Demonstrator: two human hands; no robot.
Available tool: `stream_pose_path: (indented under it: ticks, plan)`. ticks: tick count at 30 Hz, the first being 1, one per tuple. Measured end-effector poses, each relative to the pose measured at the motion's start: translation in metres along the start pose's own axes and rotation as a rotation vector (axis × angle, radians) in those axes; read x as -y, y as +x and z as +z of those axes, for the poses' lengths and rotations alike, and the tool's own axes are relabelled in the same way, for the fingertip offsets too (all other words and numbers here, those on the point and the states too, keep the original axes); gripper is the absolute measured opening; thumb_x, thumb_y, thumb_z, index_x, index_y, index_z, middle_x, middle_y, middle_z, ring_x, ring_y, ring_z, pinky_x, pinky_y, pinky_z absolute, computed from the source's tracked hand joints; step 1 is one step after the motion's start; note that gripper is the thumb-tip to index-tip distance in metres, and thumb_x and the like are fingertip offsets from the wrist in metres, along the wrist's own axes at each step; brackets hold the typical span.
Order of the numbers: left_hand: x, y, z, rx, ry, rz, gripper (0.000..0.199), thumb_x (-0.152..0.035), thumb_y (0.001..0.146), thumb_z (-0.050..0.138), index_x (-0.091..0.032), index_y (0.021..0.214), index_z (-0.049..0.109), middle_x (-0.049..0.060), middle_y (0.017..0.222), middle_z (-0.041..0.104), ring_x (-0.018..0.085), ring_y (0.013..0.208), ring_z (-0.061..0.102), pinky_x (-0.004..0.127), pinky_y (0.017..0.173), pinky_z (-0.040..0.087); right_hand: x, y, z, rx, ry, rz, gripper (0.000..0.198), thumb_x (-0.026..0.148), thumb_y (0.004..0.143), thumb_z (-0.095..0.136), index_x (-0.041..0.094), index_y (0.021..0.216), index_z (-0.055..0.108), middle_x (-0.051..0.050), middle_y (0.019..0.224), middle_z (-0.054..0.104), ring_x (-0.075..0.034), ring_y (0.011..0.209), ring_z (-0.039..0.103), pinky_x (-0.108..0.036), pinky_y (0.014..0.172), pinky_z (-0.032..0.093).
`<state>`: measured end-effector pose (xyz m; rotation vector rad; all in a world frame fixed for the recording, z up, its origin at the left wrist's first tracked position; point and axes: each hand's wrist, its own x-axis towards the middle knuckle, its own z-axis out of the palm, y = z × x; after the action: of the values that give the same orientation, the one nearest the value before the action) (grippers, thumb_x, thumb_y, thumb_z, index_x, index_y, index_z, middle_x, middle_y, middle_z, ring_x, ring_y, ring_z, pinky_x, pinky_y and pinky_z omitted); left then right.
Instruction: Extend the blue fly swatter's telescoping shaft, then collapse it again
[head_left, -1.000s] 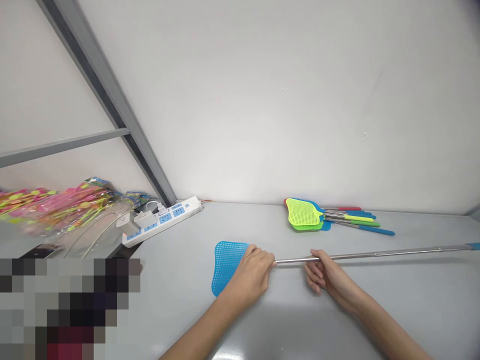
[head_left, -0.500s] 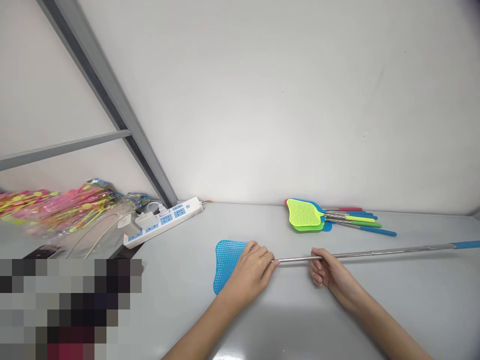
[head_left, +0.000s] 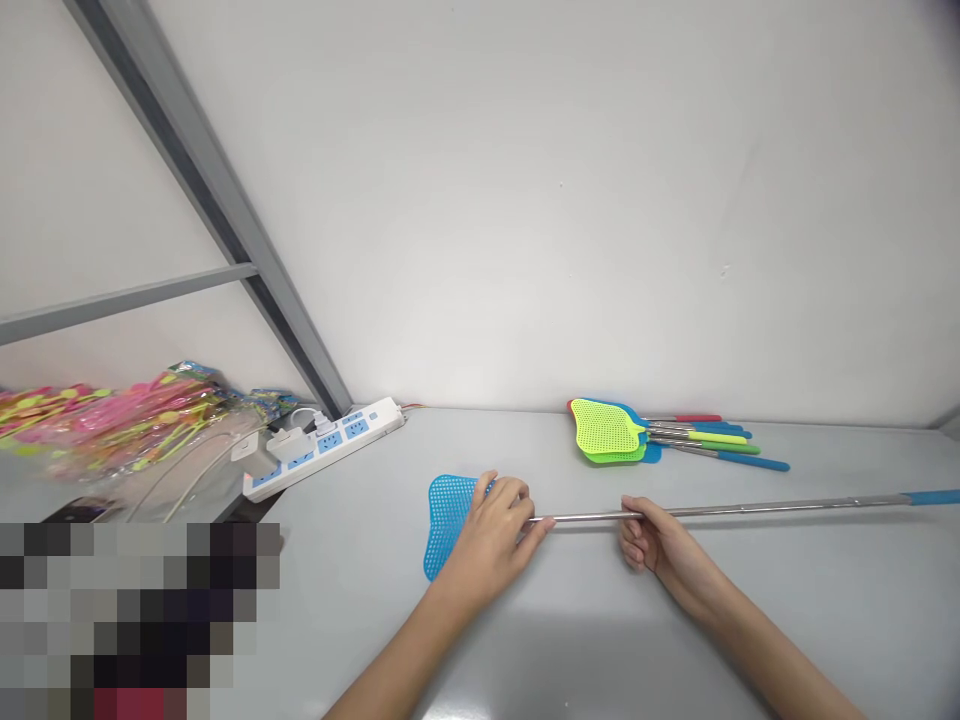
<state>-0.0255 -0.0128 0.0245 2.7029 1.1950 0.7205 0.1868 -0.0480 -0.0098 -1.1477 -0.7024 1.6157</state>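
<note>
A blue fly swatter [head_left: 448,515] with a perforated head and a long extended metal rod lies across in front of me, its blue grip running off the right edge. My left hand [head_left: 499,530] is closed around the neck where head meets rod, covering part of the head. Farther right along the rod, my right hand [head_left: 649,535] pinches it between thumb and fingers. Behind the rod, a stack of other fly swatters [head_left: 609,428] in yellow, green, blue and red lies near the wall, their handles pointing right.
A white power strip [head_left: 330,450] with plugs and cables sits at the back left. Beyond it lie colourful plastic-wrapped packets [head_left: 142,410]. A grey metal frame post [head_left: 225,210] rises along the wall. A dark phone-like object [head_left: 82,510] is at the left, above a pixelated patch.
My left hand has shifted slightly left along the neck, its fingers a little more raised and bent. The right hand keeps its hold on the rod. The view has moved very slightly.
</note>
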Motion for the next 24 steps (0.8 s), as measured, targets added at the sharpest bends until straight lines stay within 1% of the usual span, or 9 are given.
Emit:
stream_pose_path:
  ticks: [4,9,18,24]
  plan:
    - [0.0016,0.0011,-0.0002,0.001,0.001,0.004,0.023,-0.032,0.081,0.038,-0.019,0.065,0.048,-0.001,0.082,0.050,0.010,0.083,0.047,0.039,0.095,0.021,0.0032,-0.0008,0.0018,0.006,0.010,0.012,0.033,0.040,0.075,0.046,0.018,0.051,0.040,0.004,0.046,0.032,-0.010,0.042,0.034,-0.025,0.045,0.028]
    - [0.0048,0.0019,-0.0002,0.001,0.008,0.023,0.021,-0.033,0.080,0.040,-0.019,0.066,0.048,-0.001,0.082,0.051,0.011,0.083,0.047,0.040,0.093,0.022,0.0068,-0.0017,0.0034,-0.013,0.045,0.024,0.028,0.040,0.074,0.048,0.018,0.056,0.044,0.004,0.048,0.036,-0.009,0.042,0.034,-0.024,0.043,0.027]
    - [0.0049,0.0025,-0.0012,0.012,0.012,0.037,0.016,-0.027,0.081,0.038,-0.020,0.071,0.049,-0.001,0.082,0.051,0.011,0.083,0.047,0.039,0.093,0.021,0.0039,0.0022,0.0010,-0.029,0.072,0.010,0.027,0.039,0.073,0.050,0.017,0.057,0.045,0.004,0.048,0.036,-0.008,0.042,0.035,-0.023,0.042,0.028]
    - [0.0044,0.0037,-0.0029,0.024,-0.003,0.037,0.012,-0.023,0.081,0.037,-0.021,0.076,0.048,-0.002,0.085,0.051,0.011,0.085,0.047,0.038,0.093,0.019,0.0046,0.0024,0.0005,-0.067,0.123,0.001,0.020,0.036,0.071,0.054,0.018,0.065,0.048,0.004,0.053,0.039,-0.008,0.043,0.036,-0.022,0.040,0.028]
